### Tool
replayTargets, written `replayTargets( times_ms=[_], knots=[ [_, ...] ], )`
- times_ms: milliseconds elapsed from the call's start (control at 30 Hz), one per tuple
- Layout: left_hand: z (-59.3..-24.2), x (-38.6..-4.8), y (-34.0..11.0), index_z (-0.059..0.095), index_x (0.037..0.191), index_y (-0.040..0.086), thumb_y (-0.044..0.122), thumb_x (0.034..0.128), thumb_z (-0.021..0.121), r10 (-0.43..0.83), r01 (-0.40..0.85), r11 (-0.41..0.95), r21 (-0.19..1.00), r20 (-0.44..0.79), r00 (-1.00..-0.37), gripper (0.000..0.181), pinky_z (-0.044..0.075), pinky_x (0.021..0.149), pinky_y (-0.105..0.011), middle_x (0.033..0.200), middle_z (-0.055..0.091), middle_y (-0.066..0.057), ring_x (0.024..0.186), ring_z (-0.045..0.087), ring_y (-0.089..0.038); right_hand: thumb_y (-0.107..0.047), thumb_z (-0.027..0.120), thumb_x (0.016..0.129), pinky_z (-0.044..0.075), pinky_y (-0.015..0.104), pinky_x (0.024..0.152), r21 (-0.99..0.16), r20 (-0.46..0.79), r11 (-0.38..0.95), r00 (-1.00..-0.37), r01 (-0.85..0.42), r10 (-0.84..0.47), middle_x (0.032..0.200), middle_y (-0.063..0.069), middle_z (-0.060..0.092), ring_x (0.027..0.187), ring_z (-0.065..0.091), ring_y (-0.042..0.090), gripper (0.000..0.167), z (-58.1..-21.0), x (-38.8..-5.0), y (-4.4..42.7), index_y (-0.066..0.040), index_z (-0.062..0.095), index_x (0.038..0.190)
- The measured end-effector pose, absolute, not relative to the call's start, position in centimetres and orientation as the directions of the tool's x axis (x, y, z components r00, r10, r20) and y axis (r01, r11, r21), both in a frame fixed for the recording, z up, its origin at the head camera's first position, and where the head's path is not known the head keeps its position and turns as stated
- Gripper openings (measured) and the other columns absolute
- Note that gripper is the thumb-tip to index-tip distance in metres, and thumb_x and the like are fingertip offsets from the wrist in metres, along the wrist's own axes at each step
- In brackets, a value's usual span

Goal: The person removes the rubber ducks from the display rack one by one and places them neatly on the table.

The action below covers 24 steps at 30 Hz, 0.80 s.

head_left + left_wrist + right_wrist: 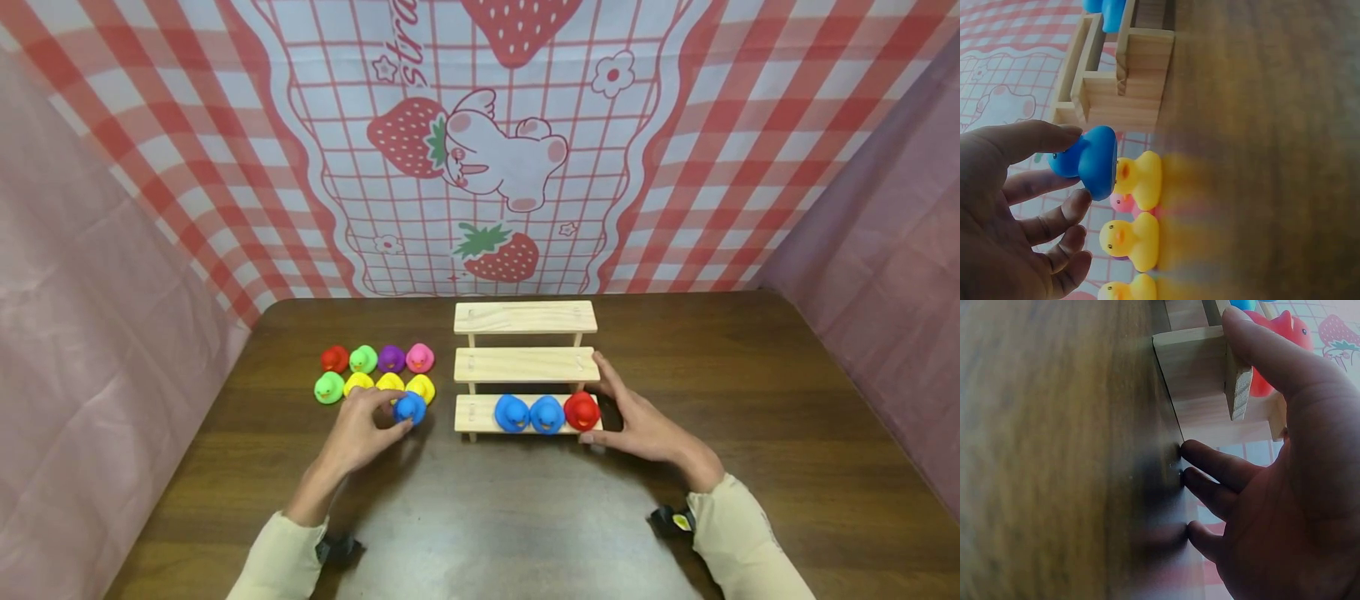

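My left hand pinches a blue duck between thumb and fingers, just in front of the yellow ducks; the left wrist view shows the blue duck lifted above the table. On the bottom step of a three-step wooden rack sit two blue ducks and, at the right end, a red duck. My right hand is at the rack's right end, its thumb against the front edge of the bottom step, the other fingers spread with tips at the tabletop.
Left of the rack stand two rows of ducks: red, green, purple and pink behind, green and several yellow in front. The middle step and top step rise behind.
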<state>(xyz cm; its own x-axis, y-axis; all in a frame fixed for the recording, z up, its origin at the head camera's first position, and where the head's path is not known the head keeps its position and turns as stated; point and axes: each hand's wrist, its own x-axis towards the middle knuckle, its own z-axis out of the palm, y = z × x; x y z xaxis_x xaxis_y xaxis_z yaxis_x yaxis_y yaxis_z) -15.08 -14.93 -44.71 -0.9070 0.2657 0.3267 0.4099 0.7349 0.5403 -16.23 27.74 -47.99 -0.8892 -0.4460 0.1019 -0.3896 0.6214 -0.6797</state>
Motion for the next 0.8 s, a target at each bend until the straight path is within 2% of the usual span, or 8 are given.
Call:
replayTargets(
  times_ms=[133, 400, 800],
  knots=[
    [-45.1, -14.8, -14.9, 0.075, 0.104, 0.003, 0.012, 0.0749, 0.085, 0.278, 0.403, 0.730, 0.552, 0.299, -0.913, 0.033, 0.035, 0.079, -0.034, 0.077, 0.069, -0.003, 0.079, 0.053, -0.019, -0.035, 0.083, 0.081, 0.030, 0.072, 0.109, -0.679, 0.102, 0.622, -0.889, -0.390, -0.446, 0.142, 0.023, 0.057, 0.134, 0.051, 0.044, 0.120, -47.9, -16.2, 27.7, -0.019, -0.005, 0.162],
    [-45.5, -14.5, -14.8, 0.075, 0.104, 0.002, 0.011, 0.0735, 0.086, 0.299, 0.412, 0.729, 0.547, 0.286, -0.910, 0.034, 0.035, 0.080, -0.033, 0.076, 0.068, -0.004, 0.078, 0.054, -0.017, -0.033, 0.084, 0.080, 0.030, 0.071, 0.110, -0.683, 0.117, 0.610, -0.884, -0.402, -0.453, 0.143, 0.023, 0.057, 0.134, 0.051, 0.043, 0.120, -47.9, -16.1, 27.8, -0.015, -0.003, 0.162],
    [-45.9, -14.5, -14.9, 0.074, 0.105, 0.002, 0.008, 0.0736, 0.083, 0.334, 0.396, 0.741, 0.542, 0.215, -0.918, 0.033, 0.037, 0.082, -0.036, 0.074, 0.066, -0.003, 0.078, 0.055, -0.018, -0.032, 0.084, 0.080, 0.030, 0.070, 0.110, -0.683, 0.123, 0.609, -0.885, -0.404, -0.450, 0.141, 0.023, 0.058, 0.134, 0.052, 0.042, 0.121, -47.9, -16.1, 27.7, -0.017, -0.004, 0.162]
  ],
)
